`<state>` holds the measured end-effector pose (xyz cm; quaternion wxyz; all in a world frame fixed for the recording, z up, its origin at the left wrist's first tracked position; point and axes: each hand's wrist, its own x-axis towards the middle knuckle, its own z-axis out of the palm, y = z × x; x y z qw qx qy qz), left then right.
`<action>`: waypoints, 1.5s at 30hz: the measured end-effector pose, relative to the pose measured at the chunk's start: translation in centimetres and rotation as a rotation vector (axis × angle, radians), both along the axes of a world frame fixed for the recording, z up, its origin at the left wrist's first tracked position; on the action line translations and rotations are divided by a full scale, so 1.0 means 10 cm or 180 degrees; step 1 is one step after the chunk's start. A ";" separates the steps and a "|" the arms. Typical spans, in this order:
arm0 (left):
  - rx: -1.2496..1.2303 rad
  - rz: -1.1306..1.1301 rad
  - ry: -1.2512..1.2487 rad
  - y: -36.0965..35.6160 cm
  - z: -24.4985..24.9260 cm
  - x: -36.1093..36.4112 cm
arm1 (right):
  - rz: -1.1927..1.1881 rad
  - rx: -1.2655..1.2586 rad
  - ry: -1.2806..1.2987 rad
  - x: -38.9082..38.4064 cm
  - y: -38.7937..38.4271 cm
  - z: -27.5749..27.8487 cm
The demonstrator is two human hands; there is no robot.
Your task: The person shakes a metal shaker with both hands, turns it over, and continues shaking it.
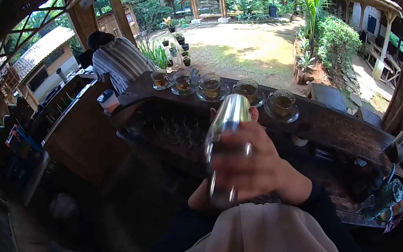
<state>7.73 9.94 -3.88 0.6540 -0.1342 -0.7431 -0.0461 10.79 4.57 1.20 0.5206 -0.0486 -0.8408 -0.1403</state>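
Silver cocktail shaker (232, 112) fills the closed grip of right hand (256, 162) and left hand (254, 113), near glass cups (211, 87) on the worktop (340, 132).

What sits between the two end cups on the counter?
Between the leftmost cup and rightmost cup: three more glass cups holding amber liquid, per the head view.
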 end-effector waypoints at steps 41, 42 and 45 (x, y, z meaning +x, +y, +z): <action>-0.1767 0.2276 0.3893 0.17 -0.41 -0.99 | 0.0145 -0.2361 0.1296 -0.54 0.39 -0.22; -0.1270 0.2058 0.2926 0.18 -0.39 -0.89 | 0.0142 -0.1752 0.0964 -0.52 0.12 -0.06; 0.0461 0.1972 0.2664 -0.39 0.11 -1.23 | 0.0827 0.0294 0.0083 -0.39 -0.48 0.14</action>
